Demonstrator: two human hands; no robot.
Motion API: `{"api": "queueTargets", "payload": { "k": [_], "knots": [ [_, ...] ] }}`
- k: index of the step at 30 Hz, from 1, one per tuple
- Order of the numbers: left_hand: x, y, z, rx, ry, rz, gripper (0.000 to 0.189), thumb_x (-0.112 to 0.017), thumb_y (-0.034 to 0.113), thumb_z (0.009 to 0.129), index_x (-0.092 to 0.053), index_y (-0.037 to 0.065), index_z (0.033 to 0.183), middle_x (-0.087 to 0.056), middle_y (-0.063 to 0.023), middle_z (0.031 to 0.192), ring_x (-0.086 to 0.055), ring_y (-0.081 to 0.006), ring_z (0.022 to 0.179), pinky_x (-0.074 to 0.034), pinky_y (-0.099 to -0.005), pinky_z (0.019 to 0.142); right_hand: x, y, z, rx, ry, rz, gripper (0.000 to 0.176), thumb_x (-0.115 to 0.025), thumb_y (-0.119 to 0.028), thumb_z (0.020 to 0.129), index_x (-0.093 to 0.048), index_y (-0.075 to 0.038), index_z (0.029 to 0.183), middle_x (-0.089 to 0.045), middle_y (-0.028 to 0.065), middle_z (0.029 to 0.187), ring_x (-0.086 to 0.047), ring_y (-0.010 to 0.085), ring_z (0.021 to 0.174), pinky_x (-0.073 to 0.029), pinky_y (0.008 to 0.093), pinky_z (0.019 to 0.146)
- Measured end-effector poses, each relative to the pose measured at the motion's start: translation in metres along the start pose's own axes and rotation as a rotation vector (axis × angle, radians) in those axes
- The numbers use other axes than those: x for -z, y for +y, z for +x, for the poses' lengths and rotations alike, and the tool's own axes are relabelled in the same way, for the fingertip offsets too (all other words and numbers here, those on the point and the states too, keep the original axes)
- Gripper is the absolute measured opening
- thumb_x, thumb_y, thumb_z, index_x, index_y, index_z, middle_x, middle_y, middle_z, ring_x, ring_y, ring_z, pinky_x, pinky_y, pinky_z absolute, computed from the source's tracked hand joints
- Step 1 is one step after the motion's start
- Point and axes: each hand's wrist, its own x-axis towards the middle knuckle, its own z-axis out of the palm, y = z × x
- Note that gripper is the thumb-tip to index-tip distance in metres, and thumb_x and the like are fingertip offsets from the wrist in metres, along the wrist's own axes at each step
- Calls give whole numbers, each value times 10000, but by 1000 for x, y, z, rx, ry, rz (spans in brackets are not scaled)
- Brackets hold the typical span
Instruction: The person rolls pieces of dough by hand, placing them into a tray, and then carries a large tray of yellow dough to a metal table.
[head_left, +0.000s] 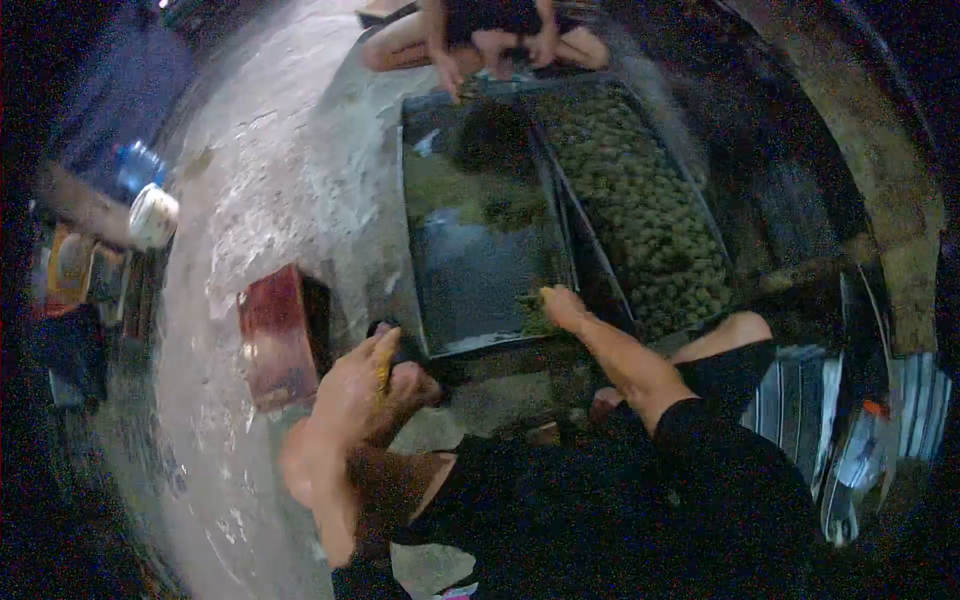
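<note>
A shallow dark metal tray (480, 265) lies in front of me, with loose green plant material (440, 190) over its far half. At its near right corner my right hand (566, 308) is closed on a small clump of green plant material (533, 312); a yellow patch shows at its fingertips. My left hand (372, 368) is closed beside the tray's near left corner, next to a small dark thing and with a yellow strip at its fingers. Blur hides what it holds.
A second tray (690, 190) alongside on the right holds many small round green lumps. Across from me another person's hand (450, 78) is at the far tray edge. A reddish box (275, 340) stands left on the floor. A white tub (153, 216) and blue bottle (140, 165) are farther left.
</note>
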Motion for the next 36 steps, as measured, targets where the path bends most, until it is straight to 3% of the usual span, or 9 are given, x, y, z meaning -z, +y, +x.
{"api": "queueTargets", "payload": {
  "k": [5,9,12,14,16,21,25,29,36],
  "knots": [
    [-4,-5,-11,158,-18,-190,486,-615,198,813,-470,83,1263,-550,-191,1173,-551,-378,1028,-458,-403,867,27,-26,-15,55,143,73,536,-495,-359,913,-483,-36,485,-412,150,413,-450,370,388,-327,488,461],
    [-17,-24,-16,214,-101,-158,499,-625,175,816,-457,79,1277,-555,-179,1172,-558,-344,1038,-462,-390,857,32,-33,-11,-15,406,25,480,-484,-359,920,-549,-65,547,-441,162,481,-504,312,455,-364,469,465],
    [-21,-38,-11,301,-131,-442,396,-546,279,867,-541,61,1198,-601,-111,1108,-566,-237,997,-442,-321,876,48,-28,-22,-319,15,1184,243,-552,-290,894,-569,-55,955,-604,143,781,-596,212,655,-462,360,477],
    [19,16,-7,2,-69,38,467,-634,183,819,-491,73,1249,-581,-183,1134,-568,-324,1037,-445,-371,883,46,-13,-30,-246,39,1389,301,-583,-295,876,-530,-40,1027,-614,113,827,-593,193,646,-469,328,481],
    [33,25,4,348,-138,-254,456,-631,203,822,-501,71,1239,-576,-183,1147,-574,-329,1022,-439,-373,885,55,-11,-43,-453,88,1855,317,-576,-319,875,-536,-29,996,-601,111,807,-593,191,658,-460,320,473],
    [57,6,47,-28,-131,-38,484,-630,211,824,-482,68,1263,-586,-181,1125,-593,-300,969,-459,-355,840,34,-20,-42,-370,311,1117,517,-508,-454,889,-534,-93,521,-448,47,439,-453,146,393,-275,350,362],
    [61,4,86,138,-149,-253,479,-600,211,859,-465,23,1278,-602,-145,1105,-582,-218,991,-459,-324,834,47,-30,-36,-156,423,610,404,-512,-344,900,-570,-72,606,-481,40,488,-496,153,454,-337,324,408],
    [15,-101,110,9,-136,-297,468,-582,208,878,-450,4,1278,-629,-125,1040,-585,-181,957,-462,-303,819,81,-50,-57,-150,39,1206,277,-587,-293,874,-539,-42,981,-607,94,830,-575,159,668,-444,305,529],
    [16,-55,102,-10,-294,-112,470,-567,292,872,-480,-24,1209,-611,-210,987,-595,-306,883,-462,-331,774,71,-54,-47,-524,76,1573,429,-460,-457,902,-580,-71,760,-593,56,679,-509,154,530,-418,289,511]
  ]
}}
